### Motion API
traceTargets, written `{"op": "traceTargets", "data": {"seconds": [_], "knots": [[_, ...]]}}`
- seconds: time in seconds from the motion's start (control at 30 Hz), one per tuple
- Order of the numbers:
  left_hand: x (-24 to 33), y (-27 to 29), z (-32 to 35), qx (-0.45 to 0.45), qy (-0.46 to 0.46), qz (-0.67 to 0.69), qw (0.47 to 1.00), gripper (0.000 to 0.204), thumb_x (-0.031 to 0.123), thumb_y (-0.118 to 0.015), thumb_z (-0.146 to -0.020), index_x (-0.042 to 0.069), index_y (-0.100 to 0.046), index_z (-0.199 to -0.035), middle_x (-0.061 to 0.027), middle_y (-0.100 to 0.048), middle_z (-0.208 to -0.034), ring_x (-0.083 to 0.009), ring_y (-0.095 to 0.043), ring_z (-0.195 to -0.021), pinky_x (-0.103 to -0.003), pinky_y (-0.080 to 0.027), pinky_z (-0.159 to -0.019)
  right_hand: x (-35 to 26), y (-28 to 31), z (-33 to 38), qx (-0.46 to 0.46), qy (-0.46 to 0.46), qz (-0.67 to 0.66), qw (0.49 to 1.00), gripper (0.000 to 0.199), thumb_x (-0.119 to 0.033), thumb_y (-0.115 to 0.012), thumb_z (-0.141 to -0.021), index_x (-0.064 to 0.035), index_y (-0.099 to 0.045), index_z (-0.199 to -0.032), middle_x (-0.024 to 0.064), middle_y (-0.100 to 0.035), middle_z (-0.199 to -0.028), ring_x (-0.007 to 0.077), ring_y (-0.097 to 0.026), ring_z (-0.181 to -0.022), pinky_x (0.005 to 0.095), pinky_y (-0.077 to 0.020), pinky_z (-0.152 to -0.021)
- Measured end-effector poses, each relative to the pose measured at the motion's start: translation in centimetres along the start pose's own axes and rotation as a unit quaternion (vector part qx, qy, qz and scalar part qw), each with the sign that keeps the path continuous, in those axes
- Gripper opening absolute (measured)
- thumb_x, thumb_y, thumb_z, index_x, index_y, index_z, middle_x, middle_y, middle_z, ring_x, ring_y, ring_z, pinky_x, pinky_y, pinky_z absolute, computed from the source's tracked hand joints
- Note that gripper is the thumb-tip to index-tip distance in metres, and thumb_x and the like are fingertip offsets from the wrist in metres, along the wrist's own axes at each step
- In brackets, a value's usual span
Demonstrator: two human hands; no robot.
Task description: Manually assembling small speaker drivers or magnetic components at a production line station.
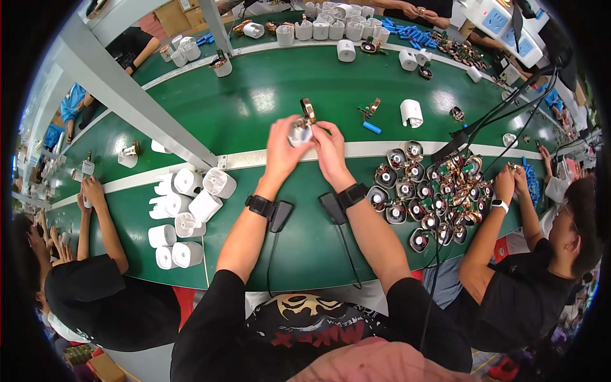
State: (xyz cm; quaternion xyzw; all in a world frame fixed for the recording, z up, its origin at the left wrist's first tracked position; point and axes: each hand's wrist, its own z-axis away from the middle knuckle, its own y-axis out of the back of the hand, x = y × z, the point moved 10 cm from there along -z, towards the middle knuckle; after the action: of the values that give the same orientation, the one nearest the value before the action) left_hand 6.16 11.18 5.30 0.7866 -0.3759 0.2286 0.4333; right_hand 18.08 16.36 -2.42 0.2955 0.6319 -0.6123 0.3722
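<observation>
Both of my hands meet over the pale rail in front of me. My left hand [284, 143] is closed around a white plastic housing [299, 135], its fingers partly covering it. A copper-coloured electronic part [308, 110] sticks up from the housing's far side. Close against its base, my right hand [328, 146] pinches with thumb and fingers; its exact grip is partly hidden. To the left of my forearms stands a cluster of white housings [188, 254]. On the right lies a pile of round dark-rimmed electronic assemblies [439, 197] with copper-coloured parts.
Beyond the metal rail [375, 148] runs a green belt holding a white housing [412, 113] and a blue cylindrical cell [372, 127] with wires. A slanted grey post [146, 105] rises at left. Black cables [503, 108] hang at right. A co-worker sits on each side.
</observation>
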Motion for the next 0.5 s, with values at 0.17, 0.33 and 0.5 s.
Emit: {"op": "traceTargets", "data": {"seconds": [0.17,0.33,0.5], "knots": [[-6.7,7.2,0.1,0.156,0.113,-0.028,0.981,0.066,0.010,-0.084,-0.066,0.002,-0.054,-0.125,-0.0144,-0.060,-0.117,-0.0328,-0.056,-0.113,-0.040,-0.045,-0.097,-10.4,0.2,0.8,0.090,0.356,0.554,0.747,0.031,-0.010,-0.066,-0.084,-0.0034,-0.057,-0.113,0.0140,-0.064,-0.109,0.0305,-0.060,-0.105,0.0424,-0.0479,-0.089],[-8.5,8.2,1.0,0.199,0.121,-0.024,0.972,0.075,0.011,-0.085,-0.065,0.001,-0.049,-0.130,-0.0170,-0.056,-0.122,-0.0358,-0.051,-0.117,-0.042,-0.041,-0.099,-10.7,3.7,0.3,0.215,0.231,0.740,0.594,0.025,-0.016,-0.065,-0.083,-0.0053,-0.064,-0.106,0.0167,-0.064,-0.112,0.0352,-0.058,-0.109,0.0452,-0.0462,-0.092],[-4.3,9.6,0.9,0.276,0.097,-0.134,0.947,0.078,0.014,-0.084,-0.067,0.001,-0.045,-0.132,-0.0197,-0.047,-0.130,-0.0365,-0.042,-0.121,-0.045,-0.035,-0.103,-9.5,4.9,-0.6,0.173,0.087,0.702,0.686,0.020,-0.020,-0.065,-0.083,-0.0045,-0.068,-0.096,0.0175,-0.066,-0.105,0.0384,-0.063,-0.099,0.0465,-0.0501,-0.085]]}}
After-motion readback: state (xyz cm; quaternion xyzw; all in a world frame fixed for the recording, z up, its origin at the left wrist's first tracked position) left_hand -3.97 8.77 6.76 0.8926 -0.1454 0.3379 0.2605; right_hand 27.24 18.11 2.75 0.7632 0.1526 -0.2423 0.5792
